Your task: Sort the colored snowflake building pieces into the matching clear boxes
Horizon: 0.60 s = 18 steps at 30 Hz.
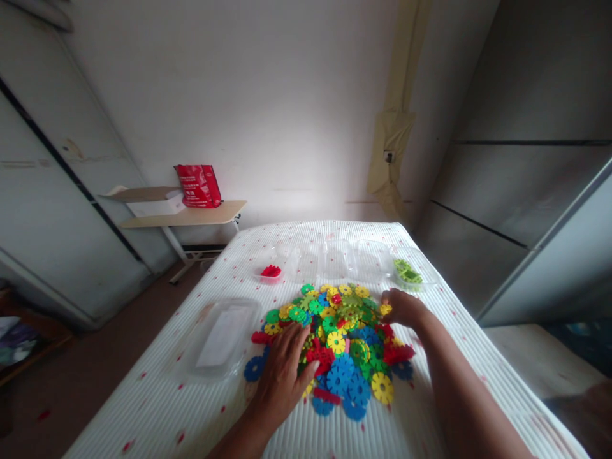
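A heap of flat plastic gear-shaped pieces (342, 338) in red, blue, yellow and green lies on a white ribbed cloth with red specks (157, 408). My left hand (283, 370) rests palm down on the heap's left side, fingers spread over the pieces. My right hand (401, 307) is at the heap's far right edge, fingers curled round a yellow piece (385, 310).
Behind the heap stands a row of clear plastic tubs (335, 258); the left one holds red pieces (271, 271), the right one green pieces (407, 272). A clear lid or tray (220, 336) lies left of the heap. A side table with a red bag (198, 185) stands by the wall.
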Each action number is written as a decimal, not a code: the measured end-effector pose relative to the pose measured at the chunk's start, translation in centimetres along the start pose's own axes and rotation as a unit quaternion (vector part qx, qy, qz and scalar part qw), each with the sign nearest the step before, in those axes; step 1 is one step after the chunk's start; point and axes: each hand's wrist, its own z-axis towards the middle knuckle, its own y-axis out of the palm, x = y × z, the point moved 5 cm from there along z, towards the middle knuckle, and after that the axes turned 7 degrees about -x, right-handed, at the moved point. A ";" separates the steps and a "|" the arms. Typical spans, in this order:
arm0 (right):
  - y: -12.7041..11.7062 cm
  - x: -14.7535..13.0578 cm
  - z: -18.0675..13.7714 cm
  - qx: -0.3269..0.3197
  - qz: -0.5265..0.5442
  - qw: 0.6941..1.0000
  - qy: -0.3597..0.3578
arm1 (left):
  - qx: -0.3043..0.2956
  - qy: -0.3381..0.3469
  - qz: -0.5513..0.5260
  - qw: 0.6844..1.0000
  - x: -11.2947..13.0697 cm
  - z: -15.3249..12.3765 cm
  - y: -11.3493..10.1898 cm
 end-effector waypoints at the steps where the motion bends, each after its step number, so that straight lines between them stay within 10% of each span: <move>1: 0.0 -0.1 0.0 0.000 -0.009 1.000 0.004 | 0.000 0.000 0.000 1.000 0.0 0.0 0.0; 18: -0.5 -3.0 1.3 0.155 0.012 0.987 -0.044 | -0.002 0.001 0.002 1.000 0.0 0.0 0.1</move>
